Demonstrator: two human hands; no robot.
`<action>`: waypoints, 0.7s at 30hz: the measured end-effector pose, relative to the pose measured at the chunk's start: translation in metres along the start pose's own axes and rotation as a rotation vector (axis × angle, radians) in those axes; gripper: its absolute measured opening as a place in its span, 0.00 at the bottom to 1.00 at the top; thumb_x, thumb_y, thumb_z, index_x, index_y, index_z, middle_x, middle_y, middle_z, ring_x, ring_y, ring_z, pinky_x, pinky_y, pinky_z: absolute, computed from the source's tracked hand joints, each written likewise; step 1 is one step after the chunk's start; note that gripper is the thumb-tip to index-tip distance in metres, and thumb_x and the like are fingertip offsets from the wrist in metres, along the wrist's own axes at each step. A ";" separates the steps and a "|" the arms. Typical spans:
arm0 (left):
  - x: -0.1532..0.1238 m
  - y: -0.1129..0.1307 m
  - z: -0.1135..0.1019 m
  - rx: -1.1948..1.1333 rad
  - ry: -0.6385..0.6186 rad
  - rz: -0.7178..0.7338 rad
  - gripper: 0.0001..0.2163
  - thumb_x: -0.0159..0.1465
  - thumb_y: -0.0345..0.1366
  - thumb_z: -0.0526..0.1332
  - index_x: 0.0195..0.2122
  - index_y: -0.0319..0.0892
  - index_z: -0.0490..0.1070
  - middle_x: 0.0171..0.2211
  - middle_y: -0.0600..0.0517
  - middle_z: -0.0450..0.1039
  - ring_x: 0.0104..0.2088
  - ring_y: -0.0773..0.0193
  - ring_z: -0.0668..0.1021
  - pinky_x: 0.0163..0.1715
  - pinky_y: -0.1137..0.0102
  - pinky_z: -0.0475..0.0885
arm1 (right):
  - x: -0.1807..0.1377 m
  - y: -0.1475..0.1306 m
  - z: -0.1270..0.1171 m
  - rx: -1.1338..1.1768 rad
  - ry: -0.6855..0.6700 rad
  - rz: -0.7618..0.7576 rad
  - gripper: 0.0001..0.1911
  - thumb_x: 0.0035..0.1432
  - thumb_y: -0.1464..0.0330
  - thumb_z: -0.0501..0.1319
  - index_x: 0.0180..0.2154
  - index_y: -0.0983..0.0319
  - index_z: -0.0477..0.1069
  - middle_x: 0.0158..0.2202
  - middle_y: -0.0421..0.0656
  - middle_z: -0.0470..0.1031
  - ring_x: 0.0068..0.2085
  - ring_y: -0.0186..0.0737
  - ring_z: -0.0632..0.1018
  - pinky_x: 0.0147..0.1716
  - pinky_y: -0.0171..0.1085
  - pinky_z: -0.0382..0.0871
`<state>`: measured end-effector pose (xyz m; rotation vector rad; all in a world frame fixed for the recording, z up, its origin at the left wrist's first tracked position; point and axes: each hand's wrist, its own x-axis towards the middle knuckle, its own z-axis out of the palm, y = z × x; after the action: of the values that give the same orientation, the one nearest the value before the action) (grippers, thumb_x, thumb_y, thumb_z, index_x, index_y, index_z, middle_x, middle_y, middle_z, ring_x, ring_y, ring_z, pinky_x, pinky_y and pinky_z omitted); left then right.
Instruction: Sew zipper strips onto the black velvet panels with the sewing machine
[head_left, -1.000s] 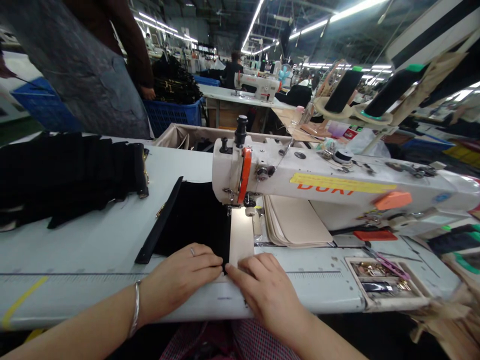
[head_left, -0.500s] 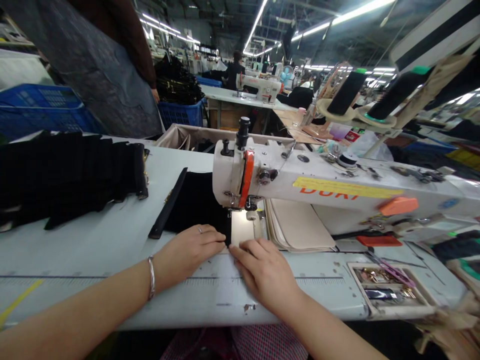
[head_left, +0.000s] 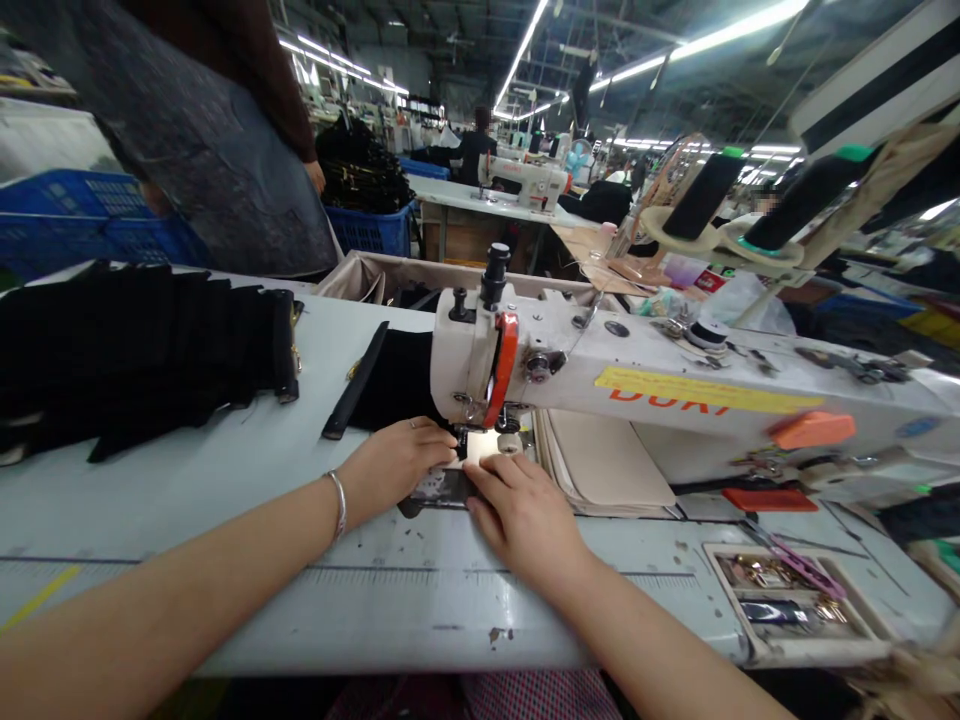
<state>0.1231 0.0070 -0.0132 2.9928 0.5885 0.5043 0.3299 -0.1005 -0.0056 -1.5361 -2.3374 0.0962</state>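
Note:
A black fabric piece [head_left: 401, 375] with a dark bar and gold-coloured hardware along its left end lies under the head of a white sewing machine [head_left: 555, 350]. My left hand [head_left: 397, 465], wearing a ring and a bangle, has its fingers closed together on the near edge of this fabric; the thumb is hidden. Beside the needle area is a pale, lit strip [head_left: 482, 447]. At its near edge rest the fingertips of my right hand [head_left: 529, 510], stretched out flat with the thumb apart. A metal plate [head_left: 442, 487] shows between my hands.
Stacked black pieces [head_left: 142, 350] lie on the table's left. Beige panels [head_left: 600, 455] sit under the machine arm. A small tray [head_left: 795, 600] at right holds hardware and pink-handled scissors [head_left: 806, 562]. A person [head_left: 217, 130] stands beyond the table near blue crates [head_left: 367, 228].
Both hands have moved away from me, toward the needle, and the black fabric has slid farther under the machine head. The metal plate has come into view. The camera view has shifted slightly.

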 end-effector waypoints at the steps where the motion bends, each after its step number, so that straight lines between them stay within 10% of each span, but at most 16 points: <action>1: 0.002 -0.002 0.001 -0.002 0.003 -0.007 0.11 0.66 0.22 0.56 0.42 0.38 0.75 0.45 0.49 0.77 0.46 0.61 0.76 0.52 0.64 0.70 | 0.001 0.000 0.001 -0.008 0.009 0.000 0.19 0.66 0.67 0.57 0.57 0.61 0.67 0.48 0.47 0.71 0.48 0.47 0.69 0.50 0.46 0.67; 21: 0.015 -0.008 0.002 -0.068 -0.014 -0.073 0.08 0.64 0.25 0.60 0.41 0.40 0.75 0.43 0.48 0.79 0.48 0.58 0.77 0.53 0.62 0.66 | 0.002 0.011 0.028 -0.085 0.185 -0.006 0.23 0.63 0.69 0.59 0.59 0.60 0.66 0.52 0.49 0.72 0.52 0.52 0.72 0.52 0.51 0.70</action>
<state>0.1341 0.0204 -0.0116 2.8962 0.6627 0.4878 0.3302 -0.0907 -0.0347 -1.5071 -2.2259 -0.1423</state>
